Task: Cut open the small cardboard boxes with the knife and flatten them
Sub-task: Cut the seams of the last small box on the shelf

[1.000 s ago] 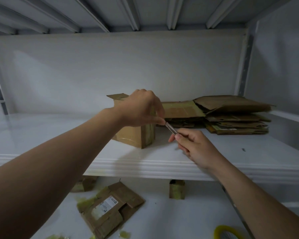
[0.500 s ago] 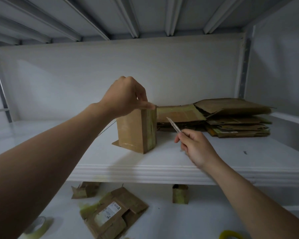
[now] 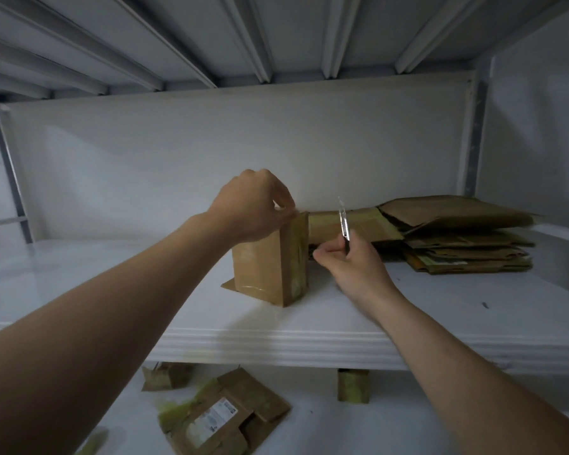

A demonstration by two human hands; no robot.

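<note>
A small brown cardboard box [image 3: 270,264] stands upright on the white shelf [image 3: 309,339], with yellow-green tape down its right side and a flap splayed out at its base. My left hand [image 3: 253,205] grips the box's top edge, fingers curled over it. My right hand [image 3: 352,267] is just right of the box and pinches a slim metal knife [image 3: 344,221], whose blade points up, close to the box's upper right corner but apart from it.
A stack of flattened boxes [image 3: 457,238] lies at the shelf's back right. On the lower level sit a flattened box with a white label [image 3: 224,418], a crumpled box [image 3: 166,376] and a small upright box [image 3: 353,385]. Metal ribs run overhead.
The box was turned up on end and now stands taller. My right hand swung the knife from pointing left-up to nearly vertical and came closer to the box's right side.
</note>
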